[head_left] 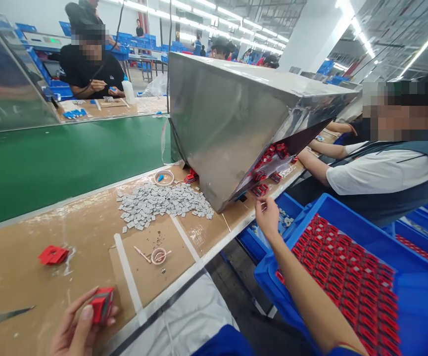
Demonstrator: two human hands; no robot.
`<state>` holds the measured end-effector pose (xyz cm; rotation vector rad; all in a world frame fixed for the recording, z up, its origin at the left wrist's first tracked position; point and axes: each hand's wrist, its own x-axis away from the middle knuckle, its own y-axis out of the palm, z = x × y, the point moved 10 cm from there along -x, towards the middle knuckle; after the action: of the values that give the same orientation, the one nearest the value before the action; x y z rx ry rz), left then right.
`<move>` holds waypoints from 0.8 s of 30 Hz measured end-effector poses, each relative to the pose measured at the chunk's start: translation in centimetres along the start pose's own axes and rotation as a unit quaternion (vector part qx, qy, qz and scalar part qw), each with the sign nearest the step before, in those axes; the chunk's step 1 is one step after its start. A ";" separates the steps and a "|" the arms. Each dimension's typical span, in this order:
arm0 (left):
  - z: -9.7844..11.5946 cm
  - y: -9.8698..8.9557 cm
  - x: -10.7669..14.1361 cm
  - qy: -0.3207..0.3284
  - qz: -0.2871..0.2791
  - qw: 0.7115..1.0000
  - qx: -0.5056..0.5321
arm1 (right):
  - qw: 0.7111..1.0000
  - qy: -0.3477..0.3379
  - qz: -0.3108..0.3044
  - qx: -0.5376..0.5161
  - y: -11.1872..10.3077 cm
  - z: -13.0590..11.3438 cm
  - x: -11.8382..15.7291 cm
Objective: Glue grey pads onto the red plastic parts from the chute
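Observation:
My left hand is closed around a small red and grey plastic part at the lower left, above the cardboard-covered bench. My right hand reaches forward to the bench edge, its thumb and fingers pinched together. Something small and pale seems to show at those fingertips, too small to name. Just beyond them lies a red and black plastic part, one of several under the tilted metal hood. Flat red pieces rest on the bench beyond my left hand.
Many small grey plates lie heaped mid-bench, beside a round lid. Closer are a small cup and a white stick. A blue crate of red parts stands at right. A green conveyor runs behind; co-workers sit around.

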<state>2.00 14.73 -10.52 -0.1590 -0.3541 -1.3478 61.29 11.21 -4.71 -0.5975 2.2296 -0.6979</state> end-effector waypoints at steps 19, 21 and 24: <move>-1.8 6.6 0.9 0.099 -0.103 0.990 0.008 | 0.911 0.035 -0.341 -0.232 6.2 -12.4 18.2; -1.5 7.0 1.4 0.128 -0.131 0.982 -0.033 | 0.899 0.026 -0.354 -0.255 7.2 -14.1 18.0; -0.8 7.7 2.0 0.176 -0.175 0.962 -0.115 | 0.872 -0.010 -0.392 -0.292 9.1 -17.4 18.0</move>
<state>10.00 14.34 -9.88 -0.0459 0.0820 -1.7327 35.09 12.58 -8.88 -1.8641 2.1250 -0.3491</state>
